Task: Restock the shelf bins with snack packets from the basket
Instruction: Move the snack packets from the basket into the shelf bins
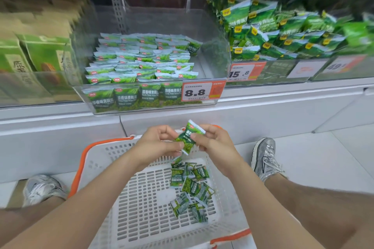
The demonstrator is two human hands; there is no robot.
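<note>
A small green snack packet [187, 138] is held upright above the basket, pinched between both hands. My left hand [155, 143] grips its lower left side and my right hand [214, 141] pinches its right edge. Below them, the white perforated basket [125, 198] with orange rim sits on the floor and holds several loose green packets [190, 186] at its right side. Straight ahead, a clear shelf bin [210, 50] holds rows of the same packets [141, 60], with a bare strip along its right side.
A price tag reading 8.8 [199, 92] hangs on the bin's front. To the right, another bin holds larger green packets [269, 32]. Green boxes [34, 56] stand at the left. My two shoes [265, 157] [42, 188] flank the basket on the white floor.
</note>
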